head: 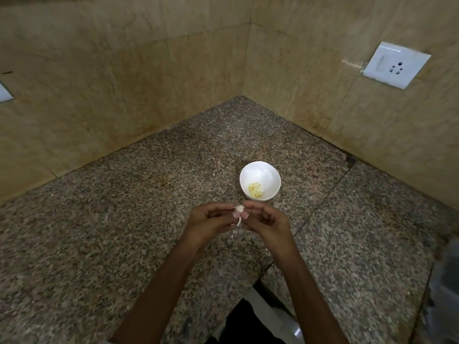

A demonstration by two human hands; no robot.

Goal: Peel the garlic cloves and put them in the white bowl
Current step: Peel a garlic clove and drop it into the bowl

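Observation:
A small white bowl (260, 170) stands on the speckled granite counter (124, 219), holding several peeled yellowish garlic cloves (255, 189). Just in front of the bowl, both hands meet above the counter. My left hand (208, 222) and my right hand (265, 222) pinch a small piece of garlic (239, 209) between their fingertips. A thin strip of papery skin (239, 220) hangs down from it between the thumbs.
The counter fills a corner between two beige tiled walls. A white wall socket (395, 64) sits on the right wall, and another white plate (4, 91) shows at the left edge. The counter's front edge (258, 279) runs beneath my forearms.

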